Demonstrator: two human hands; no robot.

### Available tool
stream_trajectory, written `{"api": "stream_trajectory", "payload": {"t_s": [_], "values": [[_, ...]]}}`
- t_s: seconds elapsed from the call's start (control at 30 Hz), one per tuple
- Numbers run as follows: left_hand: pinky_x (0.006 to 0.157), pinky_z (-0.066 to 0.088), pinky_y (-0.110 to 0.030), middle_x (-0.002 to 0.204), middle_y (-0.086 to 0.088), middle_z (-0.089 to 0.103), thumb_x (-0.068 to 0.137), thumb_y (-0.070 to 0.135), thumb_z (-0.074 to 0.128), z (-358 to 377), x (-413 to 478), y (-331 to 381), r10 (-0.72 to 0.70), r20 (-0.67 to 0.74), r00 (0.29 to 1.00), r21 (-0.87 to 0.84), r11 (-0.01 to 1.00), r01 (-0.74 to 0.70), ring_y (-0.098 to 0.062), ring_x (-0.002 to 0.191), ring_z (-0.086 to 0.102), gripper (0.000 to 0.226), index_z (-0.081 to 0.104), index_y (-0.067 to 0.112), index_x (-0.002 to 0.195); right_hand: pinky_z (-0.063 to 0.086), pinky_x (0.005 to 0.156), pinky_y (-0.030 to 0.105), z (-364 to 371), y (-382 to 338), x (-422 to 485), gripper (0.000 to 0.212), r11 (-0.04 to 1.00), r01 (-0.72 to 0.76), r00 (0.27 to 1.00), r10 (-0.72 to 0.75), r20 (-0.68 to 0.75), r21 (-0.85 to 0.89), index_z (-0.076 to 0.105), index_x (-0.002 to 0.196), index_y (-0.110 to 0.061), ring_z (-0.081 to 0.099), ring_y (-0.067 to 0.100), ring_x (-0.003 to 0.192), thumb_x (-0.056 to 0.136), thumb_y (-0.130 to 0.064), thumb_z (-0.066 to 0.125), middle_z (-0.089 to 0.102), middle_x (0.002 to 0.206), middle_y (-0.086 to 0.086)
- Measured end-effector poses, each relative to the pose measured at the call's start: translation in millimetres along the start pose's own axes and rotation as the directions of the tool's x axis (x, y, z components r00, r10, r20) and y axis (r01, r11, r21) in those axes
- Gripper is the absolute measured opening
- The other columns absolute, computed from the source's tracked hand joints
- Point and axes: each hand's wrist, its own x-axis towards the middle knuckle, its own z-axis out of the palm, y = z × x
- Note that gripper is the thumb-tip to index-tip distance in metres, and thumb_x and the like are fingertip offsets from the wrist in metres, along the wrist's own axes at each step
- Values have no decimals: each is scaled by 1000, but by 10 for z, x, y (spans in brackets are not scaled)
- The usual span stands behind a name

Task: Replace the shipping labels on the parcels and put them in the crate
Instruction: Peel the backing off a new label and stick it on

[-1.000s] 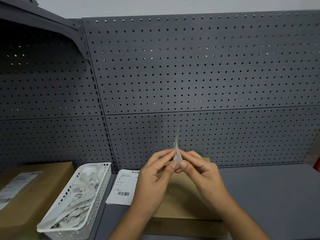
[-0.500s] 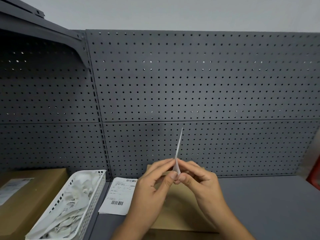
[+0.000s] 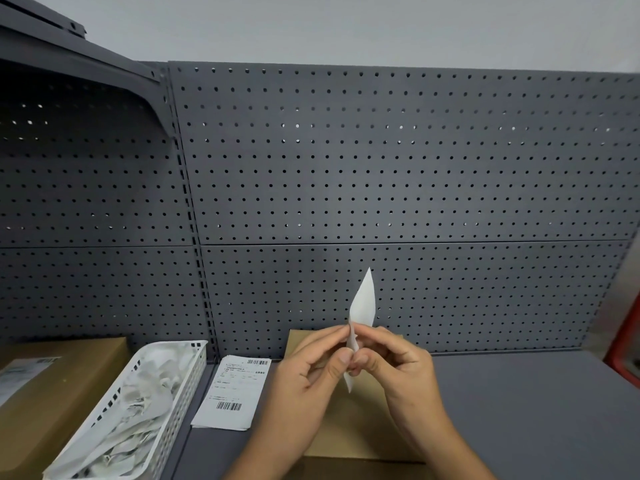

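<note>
Label, a white slip seen almost edge-on in the head view, stands upright between both hands. It is raised above the brown parcel, probably so its backing can be picked apart close to the eyes. The left hand and right hand each pinch its lower part, thumb against fingertips, likely starting the peel. The parcel lies flat on the grey shelf directly beneath, ready to receive it. Just left lie spare printed labels, then a white basket of crumpled paper, handy for waste.
</note>
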Motion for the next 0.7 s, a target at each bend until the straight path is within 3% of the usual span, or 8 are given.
{"api": "stream_trajectory", "payload": {"t_s": [0.1,0.37,0.47,0.57,0.7], "values": [[92,50,-11,123,13,70,98,8,64,30,3,16,3,3,1000,-12,1000,-3,-4,117,67,29,72,18,124,59,74,33,-35,19,2,54,1000,-17,1000,17,7,4,80,111,-10,66,24,69,68,-40,94,69,88,22],[93,48,-9,128,5,69,99,9,64,53,-18,-24,-23,1,1000,14,1000,23,-2,117,66,30,71,14,128,59,79,30,-84,47,-24,62,999,-40,999,40,-19,-24,82,109,-16,71,18,81,61,-54,94,76,94,12],[92,48,-9,128,4,69,99,9,64,65,-22,-19,-22,5,1000,18,1000,22,0,116,66,30,71,14,128,59,78,27,-84,16,-53,55,999,-44,999,44,2,1,82,108,-17,72,18,79,64,-48,92,77,95,11],[94,49,-11,128,4,69,99,12,64,64,-33,-26,-30,14,999,9,1000,30,-3,118,66,30,71,16,128,60,77,26,-77,-26,-71,36,998,-66,998,66,-3,6,83,103,-21,75,18,82,68,-30,86,79,97,10],[97,49,-14,129,6,69,100,15,65,60,-50,-49,-46,20,999,18,999,45,-6,121,65,30,71,18,129,62,76,29,-89,-31,-91,35,997,-75,997,75,17,0,79,110,-9,77,26,86,75,-10,76,79,100,15]]}}
